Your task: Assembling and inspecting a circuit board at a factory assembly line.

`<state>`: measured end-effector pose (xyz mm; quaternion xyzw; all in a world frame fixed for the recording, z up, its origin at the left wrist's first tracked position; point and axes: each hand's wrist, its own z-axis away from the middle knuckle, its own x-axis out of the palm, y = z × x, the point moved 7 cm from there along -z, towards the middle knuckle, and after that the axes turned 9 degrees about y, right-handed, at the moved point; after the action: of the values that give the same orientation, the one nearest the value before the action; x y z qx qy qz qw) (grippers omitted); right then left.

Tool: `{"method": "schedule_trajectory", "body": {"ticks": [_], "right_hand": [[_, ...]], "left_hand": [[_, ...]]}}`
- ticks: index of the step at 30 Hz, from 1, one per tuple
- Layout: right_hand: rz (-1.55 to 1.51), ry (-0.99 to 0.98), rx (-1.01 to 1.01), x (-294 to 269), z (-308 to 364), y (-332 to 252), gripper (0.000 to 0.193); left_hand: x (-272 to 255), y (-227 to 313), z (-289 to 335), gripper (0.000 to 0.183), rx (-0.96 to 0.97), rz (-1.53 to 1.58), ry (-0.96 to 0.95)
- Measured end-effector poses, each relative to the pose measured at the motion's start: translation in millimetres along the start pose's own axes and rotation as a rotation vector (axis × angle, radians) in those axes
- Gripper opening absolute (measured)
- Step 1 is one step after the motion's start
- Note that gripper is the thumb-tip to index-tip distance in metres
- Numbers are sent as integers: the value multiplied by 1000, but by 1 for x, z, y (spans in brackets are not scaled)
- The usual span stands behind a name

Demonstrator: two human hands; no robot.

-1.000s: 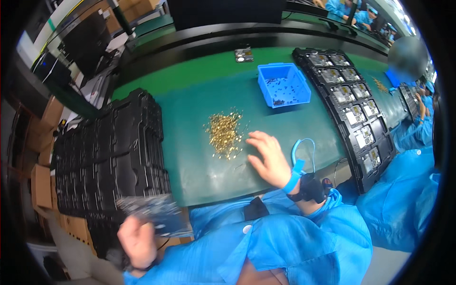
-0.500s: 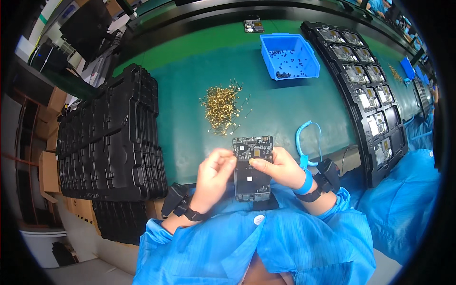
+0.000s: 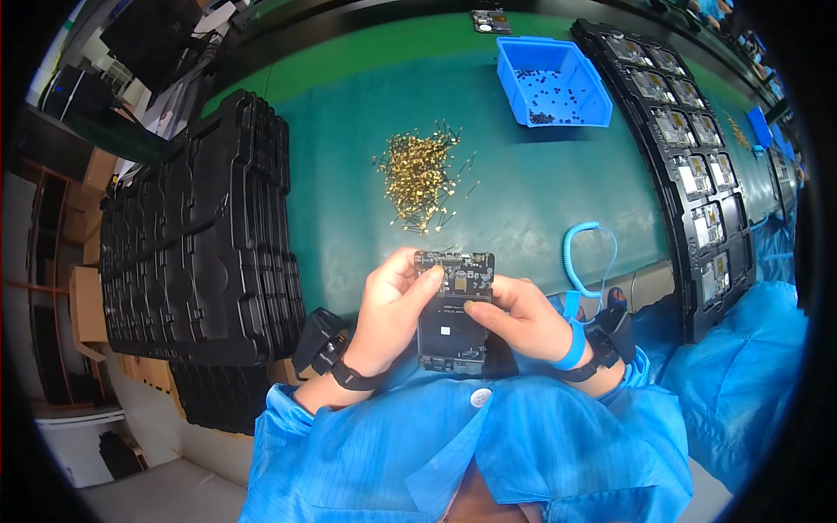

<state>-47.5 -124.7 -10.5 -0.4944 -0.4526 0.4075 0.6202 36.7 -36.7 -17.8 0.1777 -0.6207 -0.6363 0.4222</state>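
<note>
An opened phone (image 3: 446,336), dark with a bare circuit board in its upper part, is held upright in front of my chest. My right hand (image 3: 523,322) grips its right edge, thumb lying across the middle of the face. My left hand (image 3: 392,301) is closed on the upper left edge, with the thumb pressed onto the circuit board (image 3: 466,277). Whether a small part lies under that thumb is hidden. Just beyond the phone, a loose pile of short gold-tipped cables (image 3: 418,179) lies on the green mat (image 3: 340,148).
A blue bin (image 3: 558,83) with small black pieces stands at the far right of the mat. Beyond it runs a black tray (image 3: 676,205) of phone units. Stacked black trays (image 3: 192,235) stand at left. A coiled blue cord (image 3: 571,253) reaches my right wrist strap.
My left hand has moved from beside the phone onto its upper left edge, thumb now on the board. The phone has shifted slightly left, and the whole view has moved a little.
</note>
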Motion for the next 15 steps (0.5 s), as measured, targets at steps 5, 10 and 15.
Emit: {"method": "schedule_trajectory", "body": {"ticks": [5, 10, 15], "right_hand": [[20, 75, 48, -16, -2, -9, 23], [197, -71, 5, -7, 1, -8, 22], [197, 2, 114, -16, 5, -6, 23]], "left_hand": [[-4, 7, -4, 13, 31, 108, 110], [-14, 20, -2, 11, 232, 200, 287], [-14, 29, 4, 20, 291, 111, 304]]}}
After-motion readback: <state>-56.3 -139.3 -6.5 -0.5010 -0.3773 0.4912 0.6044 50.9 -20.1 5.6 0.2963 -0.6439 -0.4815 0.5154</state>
